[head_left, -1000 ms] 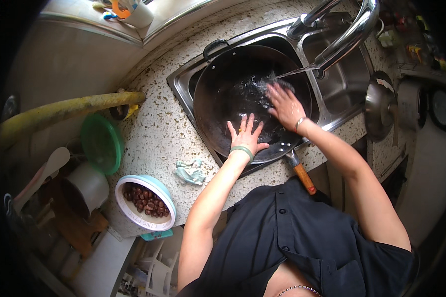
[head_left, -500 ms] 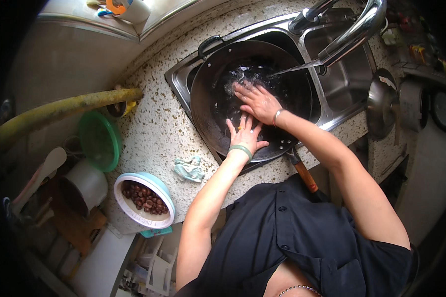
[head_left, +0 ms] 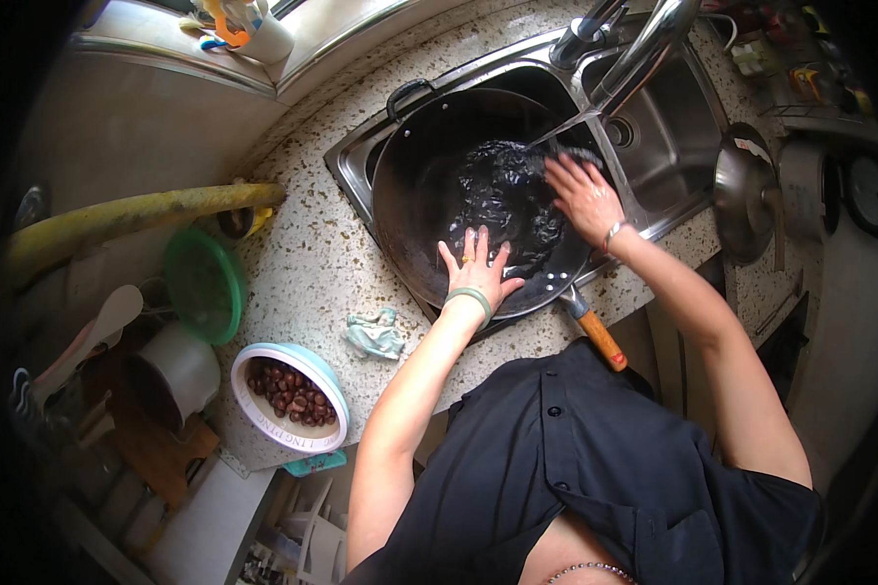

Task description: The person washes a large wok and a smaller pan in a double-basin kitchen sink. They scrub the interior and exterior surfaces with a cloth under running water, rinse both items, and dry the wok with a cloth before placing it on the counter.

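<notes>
A large dark wok with a wooden handle rests over the left basin of a steel double sink. Water swirls in its bottom, fed by a stream from the chrome faucet. My left hand lies on the wok's near inner wall, fingers spread, holding nothing; a green bangle circles its wrist. At the wok's right inner side is my right hand, its fingers stretched out toward the water and nothing seen in it. Whether its fingertips touch the metal I cannot tell.
Left on the speckled counter are a crumpled pale-green cloth, a bowl of round brown chestnut-like pieces and a green lid. A yellow pipe crosses there. Right of the sink stands a metal lid.
My right hand has moved from the middle of the wok to its right side, away from my left hand. My left hand stays nearly in place. The splash at the middle has become swirling water.
</notes>
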The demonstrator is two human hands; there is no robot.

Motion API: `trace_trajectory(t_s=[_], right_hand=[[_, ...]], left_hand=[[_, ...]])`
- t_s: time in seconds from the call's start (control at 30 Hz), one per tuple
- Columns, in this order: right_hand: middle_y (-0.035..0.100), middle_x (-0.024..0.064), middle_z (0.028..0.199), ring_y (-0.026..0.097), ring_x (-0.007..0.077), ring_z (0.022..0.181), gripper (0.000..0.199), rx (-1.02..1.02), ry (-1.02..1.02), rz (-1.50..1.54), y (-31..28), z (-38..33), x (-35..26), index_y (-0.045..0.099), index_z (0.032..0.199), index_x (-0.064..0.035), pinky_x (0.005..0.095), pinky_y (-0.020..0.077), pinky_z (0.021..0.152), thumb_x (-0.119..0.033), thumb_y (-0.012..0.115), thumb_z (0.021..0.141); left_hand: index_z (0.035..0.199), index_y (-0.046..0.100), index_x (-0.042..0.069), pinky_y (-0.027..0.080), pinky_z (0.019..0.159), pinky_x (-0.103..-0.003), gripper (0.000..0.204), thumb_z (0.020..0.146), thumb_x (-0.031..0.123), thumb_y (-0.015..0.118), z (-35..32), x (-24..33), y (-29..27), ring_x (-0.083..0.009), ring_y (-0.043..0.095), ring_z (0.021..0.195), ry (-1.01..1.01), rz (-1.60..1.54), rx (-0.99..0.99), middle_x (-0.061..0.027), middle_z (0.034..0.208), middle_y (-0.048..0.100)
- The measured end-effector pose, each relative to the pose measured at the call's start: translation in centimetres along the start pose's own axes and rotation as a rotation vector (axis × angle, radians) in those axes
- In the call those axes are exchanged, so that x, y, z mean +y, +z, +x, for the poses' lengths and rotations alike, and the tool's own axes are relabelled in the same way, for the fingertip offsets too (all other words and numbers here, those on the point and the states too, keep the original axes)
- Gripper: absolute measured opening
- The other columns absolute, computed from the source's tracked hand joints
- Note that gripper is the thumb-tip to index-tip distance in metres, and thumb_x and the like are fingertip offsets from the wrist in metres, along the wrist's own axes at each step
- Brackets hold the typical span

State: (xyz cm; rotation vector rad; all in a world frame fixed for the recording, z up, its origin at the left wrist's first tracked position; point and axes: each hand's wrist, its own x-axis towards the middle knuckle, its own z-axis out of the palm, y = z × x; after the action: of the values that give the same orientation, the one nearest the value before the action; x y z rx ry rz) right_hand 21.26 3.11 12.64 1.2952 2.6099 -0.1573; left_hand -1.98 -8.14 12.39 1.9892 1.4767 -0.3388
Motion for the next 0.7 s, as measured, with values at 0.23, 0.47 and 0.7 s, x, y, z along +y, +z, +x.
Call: trace_trajectory(t_s=[0.23,0.47,0.7], right_hand=[[0.030,0.0097,0.150,0.027,0.0283,0.140,0.064,0.232,0.211,0.285,0.7,-2.1,-2.2,0.039,0.140,-0.0079,0.0389,0.0247,0.113,-0.003,0.058,0.079],[0.037,0.0213,0.143,0.040,0.0393,0.129,0.075,0.265,0.404,0.891,5.7,-0.1,-2.4,0.031,0.143,-0.0051,0.0408,0.0352,0.107,0.011,0.055,0.074],[0.061,0.0186,0.121,0.056,0.0319,0.116,0.053,-0.111,0.668,1.295,8.4,1.5,-3.8,0.052,0.130,-0.0038,0.0359,0.0417,0.100,-0.007,0.063,0.078]], left_hand=[[0.145,0.035,0.027,-0.001,0.104,-0.072,0.093,0.071,0.081,0.049,-1.3,1.3,-5.5,-0.0402,0.000,0.144,-0.036,-0.032,-0.389,-0.0252,0.154,0.007],[0.149,0.023,0.032,0.006,0.104,-0.074,0.100,0.066,0.062,0.072,-5.1,3.0,-8.7,-0.0473,0.004,0.142,0.021,0.055,-0.622,-0.0263,0.153,0.013],[0.143,0.035,0.025,0.043,0.094,-0.056,0.055,0.091,0.022,0.052,-6.1,6.0,-9.9,-0.0359,0.054,0.115,0.023,0.166,-0.663,-0.0190,0.127,0.054]])
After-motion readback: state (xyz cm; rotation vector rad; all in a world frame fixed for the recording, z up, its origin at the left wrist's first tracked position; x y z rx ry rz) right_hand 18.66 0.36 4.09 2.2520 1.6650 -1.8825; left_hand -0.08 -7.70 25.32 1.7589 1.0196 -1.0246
